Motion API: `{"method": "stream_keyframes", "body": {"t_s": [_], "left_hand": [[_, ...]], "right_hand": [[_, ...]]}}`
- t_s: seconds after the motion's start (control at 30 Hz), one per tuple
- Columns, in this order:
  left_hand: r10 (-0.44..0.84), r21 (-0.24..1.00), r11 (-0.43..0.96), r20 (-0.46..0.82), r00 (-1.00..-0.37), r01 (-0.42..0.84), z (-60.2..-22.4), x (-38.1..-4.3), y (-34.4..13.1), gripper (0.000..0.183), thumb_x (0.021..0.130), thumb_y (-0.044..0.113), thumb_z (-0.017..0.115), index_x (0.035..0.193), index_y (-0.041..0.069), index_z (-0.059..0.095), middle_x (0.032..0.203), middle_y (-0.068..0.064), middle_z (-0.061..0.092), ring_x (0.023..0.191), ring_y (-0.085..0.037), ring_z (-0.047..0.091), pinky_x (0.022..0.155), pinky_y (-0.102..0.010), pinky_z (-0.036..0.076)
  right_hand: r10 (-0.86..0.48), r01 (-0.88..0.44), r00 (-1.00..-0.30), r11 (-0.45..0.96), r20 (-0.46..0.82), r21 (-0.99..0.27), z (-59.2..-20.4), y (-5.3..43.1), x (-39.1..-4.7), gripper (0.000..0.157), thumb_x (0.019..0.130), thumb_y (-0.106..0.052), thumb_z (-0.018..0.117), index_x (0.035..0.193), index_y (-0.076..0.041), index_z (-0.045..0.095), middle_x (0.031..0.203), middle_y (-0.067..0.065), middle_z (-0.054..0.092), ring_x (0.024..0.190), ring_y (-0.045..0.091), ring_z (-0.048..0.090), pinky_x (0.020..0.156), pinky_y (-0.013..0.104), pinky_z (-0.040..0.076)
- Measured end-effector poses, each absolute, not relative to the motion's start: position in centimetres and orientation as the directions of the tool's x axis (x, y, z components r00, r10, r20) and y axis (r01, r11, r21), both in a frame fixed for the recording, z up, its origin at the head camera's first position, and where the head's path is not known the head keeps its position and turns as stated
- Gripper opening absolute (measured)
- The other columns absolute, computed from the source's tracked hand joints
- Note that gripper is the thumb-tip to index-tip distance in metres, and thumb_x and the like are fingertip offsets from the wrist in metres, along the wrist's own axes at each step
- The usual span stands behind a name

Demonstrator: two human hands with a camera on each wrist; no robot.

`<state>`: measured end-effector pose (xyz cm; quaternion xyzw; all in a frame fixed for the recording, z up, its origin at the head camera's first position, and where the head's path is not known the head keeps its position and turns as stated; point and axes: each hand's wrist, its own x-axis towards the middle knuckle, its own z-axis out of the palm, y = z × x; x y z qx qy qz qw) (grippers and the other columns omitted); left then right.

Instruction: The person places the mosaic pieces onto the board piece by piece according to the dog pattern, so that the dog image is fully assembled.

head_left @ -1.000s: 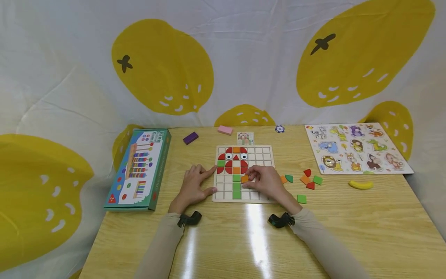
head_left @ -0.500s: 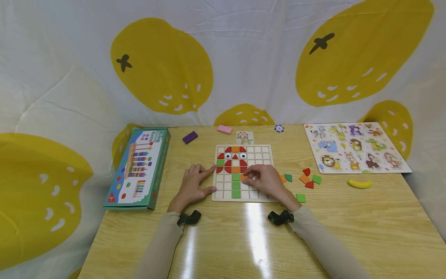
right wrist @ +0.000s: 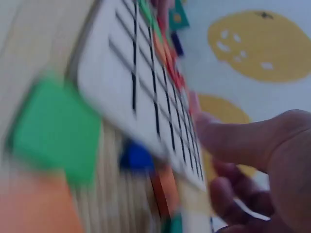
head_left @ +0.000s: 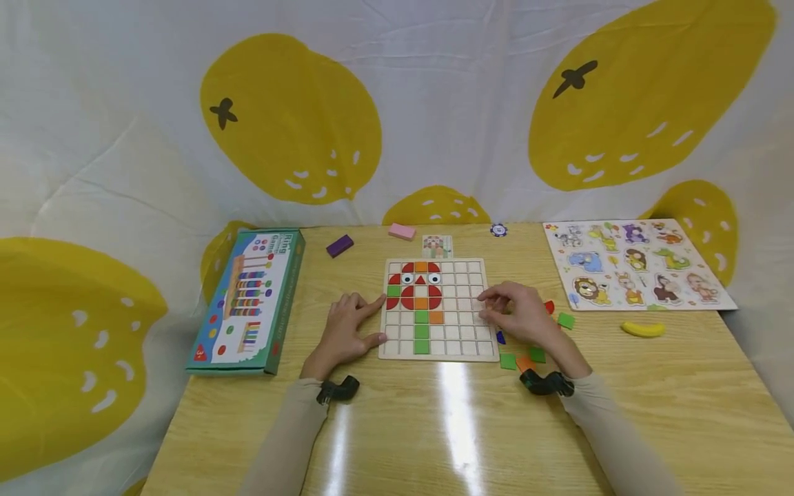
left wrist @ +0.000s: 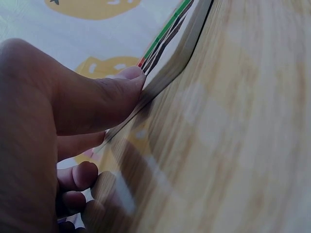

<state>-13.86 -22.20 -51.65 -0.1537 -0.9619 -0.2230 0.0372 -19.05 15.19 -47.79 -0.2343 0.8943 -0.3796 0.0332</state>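
Observation:
A wooden grid board [head_left: 455,332] lies flat on the table, bearing red, green, orange and white pieces and two round eye pieces. My left hand [head_left: 345,327] is at its left side, thumb and forefinger touching the edge; in the left wrist view the thumb [left wrist: 107,99] presses against it. An orange square tile [head_left: 436,317] sits in a cell right of the top tile of a green column [head_left: 421,331]. Beyond the board's right edge hovers my right hand [head_left: 520,313], thumb and fingers apart, nothing visible between them. It partly hides the loose tiles there.
Near the right hand lie loose green [head_left: 508,361], orange [head_left: 524,363], red [head_left: 549,306] and blue [head_left: 501,337] pieces. A pattern card [head_left: 438,246] is behind the board. Left stands a game box [head_left: 248,300]; right are an animal puzzle [head_left: 633,265] and a toy banana [head_left: 642,329].
My right hand has let go of the orange tile, which now lies in a board cell, and has moved right, off the board. The left hand has stayed put.

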Motion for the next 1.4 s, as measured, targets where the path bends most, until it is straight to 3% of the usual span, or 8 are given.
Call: {"method": "stream_keyframes", "body": {"t_s": [0.13,0.3,0.43,0.6,0.77,0.97,1.27,1.4], "left_hand": [[0.274,0.41,0.857,0.152,-0.95,0.313,-51.6,-13.7,-22.6,0.078,0.08,0.052,0.073,0.149,0.03,0.045,0.097,0.001,0.042,0.087,-0.018,0.033,0.079,-0.036,0.023],[0.28,0.417,0.851,0.154,-0.947,0.32,-51.8,-13.9,-22.5,0.078,0.08,0.053,0.072,0.149,0.031,0.044,0.096,0.001,0.041,0.086,-0.018,0.033,0.079,-0.036,0.023],[0.285,0.423,0.846,0.157,-0.946,0.325,-51.8,-13.9,-22.3,0.078,0.08,0.054,0.072,0.149,0.03,0.044,0.096,0.001,0.041,0.086,-0.018,0.033,0.079,-0.036,0.023],[0.283,0.416,0.848,0.167,-0.945,0.328,-51.9,-13.8,-22.4,0.078,0.08,0.054,0.073,0.149,0.031,0.045,0.096,0.001,0.041,0.086,-0.018,0.033,0.078,-0.035,0.023],[0.287,0.416,0.846,0.17,-0.943,0.333,-52.0,-13.9,-22.4,0.078,0.08,0.054,0.073,0.149,0.031,0.045,0.097,0.001,0.042,0.086,-0.018,0.034,0.078,-0.036,0.023],[0.286,0.425,0.845,0.157,-0.945,0.326,-51.9,-14.0,-22.3,0.078,0.08,0.054,0.072,0.149,0.031,0.044,0.097,0.001,0.042,0.087,-0.018,0.034,0.079,-0.036,0.023],[0.282,0.418,0.852,0.138,-0.949,0.314,-51.9,-14.1,-22.3,0.079,0.08,0.054,0.072,0.15,0.031,0.043,0.098,0.002,0.042,0.087,-0.017,0.033,0.079,-0.036,0.023],[0.279,0.423,0.851,0.14,-0.95,0.312,-52.0,-14.0,-22.4,0.078,0.08,0.054,0.072,0.149,0.031,0.044,0.098,0.002,0.042,0.087,-0.017,0.034,0.079,-0.035,0.023]], "right_hand": [[-0.508,-0.458,-0.856,0.661,0.094,-0.594,-48.0,17.8,-19.1,0.023,0.082,-0.016,0.08,0.105,-0.013,0.077,0.092,0.001,0.066,0.076,0.015,0.056,0.069,0.032,0.044],[-0.509,-0.439,-0.859,0.668,0.062,-0.602,-48.3,18.4,-19.2,0.015,0.082,-0.018,0.08,0.095,-0.015,0.073,0.088,-0.002,0.065,0.075,0.012,0.056,0.069,0.029,0.045],[-0.465,-0.395,-0.881,0.626,0.084,-0.673,-48.1,17.9,-19.0,0.018,0.084,-0.018,0.079,0.097,-0.015,0.068,0.078,-0.004,0.063,0.066,0.012,0.055,0.061,0.026,0.045],[-0.44,-0.296,-0.894,0.451,0.079,-0.842,-47.9,15.0,-18.3,0.022,0.087,-0.022,0.076,0.107,-0.013,0.07,0.08,0.0,0.069,0.065,0.02,0.062,0.056,0.027,0.048],[-0.429,-0.222,-0.903,0.407,0.029,-0.886,-48.7,11.2,-17.3,0.032,0.074,-0.028,0.086,0.1,-0.014,0.073,0.08,-0.002,0.07,0.068,0.017,0.066,0.061,0.026,0.052],[-0.47,-0.325,-0.881,0.518,0.054,-0.791,-49.2,8.8,-16.6,0.04,0.065,-0.036,0.092,0.094,-0.015,0.073,0.078,-0.005,0.067,0.064,0.01,0.058,0.059,0.024,0.048],[-0.539,-0.382,-0.84,0.522,0.052,-0.762,-49.3,9.2,-16.9,0.017,0.079,-0.024,0.084,0.092,-0.017,0.076,0.076,-0.011,0.066,0.064,0.008,0.058,0.059,0.024,0.048],[-0.548,-0.405,-0.834,0.524,0.067,-0.749,-49.3,9.1,-16.9,0.017,0.08,-0.026,0.083,0.092,-0.017,0.077,0.076,-0.012,0.065,0.064,0.007,0.057,0.058,0.023,0.047]]}}
